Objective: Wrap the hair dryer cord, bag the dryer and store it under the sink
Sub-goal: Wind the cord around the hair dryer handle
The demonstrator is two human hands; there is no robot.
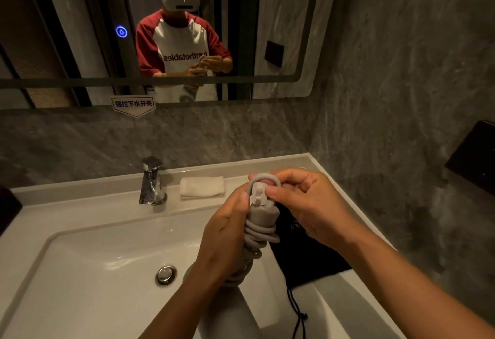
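I hold a grey hair dryer (263,217) upright over the white sink (80,258), handle end up. Its grey cord (261,234) is coiled several times around the handle. My left hand (222,237) is wrapped around the handle and the coils. My right hand (302,202) pinches the white plug (258,192) at the top, with a short loop of cord arching over it. A black drawstring bag (305,253) lies flat on the counter's right side, partly under my right hand, with its string (297,312) trailing toward me.
A chrome faucet (152,184) stands behind the basin, and a folded white towel (202,186) lies to its right. The drain plug (166,275) sits mid-basin. A mirror (241,30) hangs above. A dark box (474,154) is mounted on the right wall.
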